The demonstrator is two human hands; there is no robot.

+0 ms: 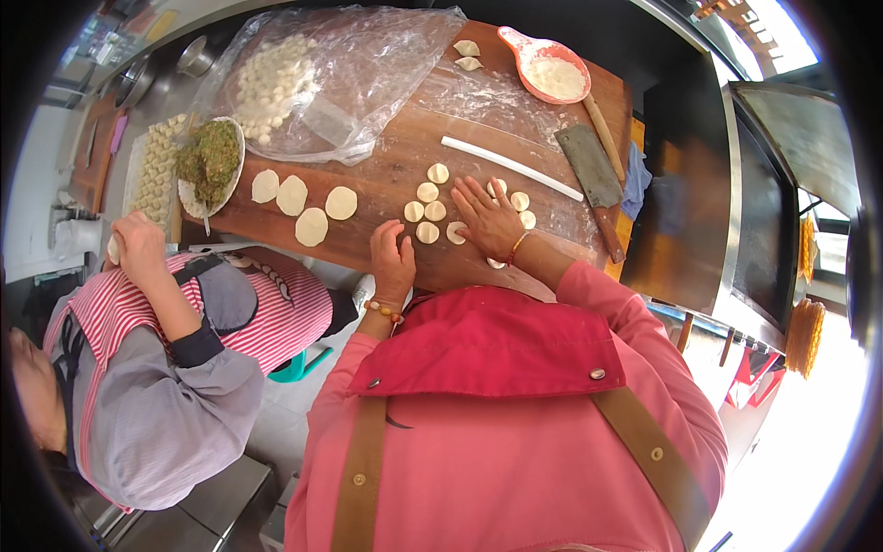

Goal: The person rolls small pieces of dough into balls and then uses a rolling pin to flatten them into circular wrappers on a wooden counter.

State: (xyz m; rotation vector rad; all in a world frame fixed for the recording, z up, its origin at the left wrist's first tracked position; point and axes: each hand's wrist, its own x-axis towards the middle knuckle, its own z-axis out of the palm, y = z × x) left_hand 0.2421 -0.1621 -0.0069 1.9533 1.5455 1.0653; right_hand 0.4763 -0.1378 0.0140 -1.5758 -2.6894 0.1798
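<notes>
Small round dough pieces [431, 211] lie in a cluster on the floured wooden board [386, 179]. My right hand [491, 219] rests flat over the right part of the cluster with its fingers spread, hiding some pieces. Just left of the cluster, near the board's front edge, my left hand [393, 259] is held with bent fingers and nothing visible in it. Several rolled dough wrappers [311, 227] lie further left. A thin white strip [512, 168], its material unclear, lies behind my right hand.
A cleaver [590, 165], a wooden rolling pin [604, 138] and a red scoop of flour [554, 77] are at the right. Clear plastic [407, 52] covers many dough pieces at the back. At left, a co-worker [165, 331] sits by a plate of green filling [210, 159] and a tray of dumplings [157, 165].
</notes>
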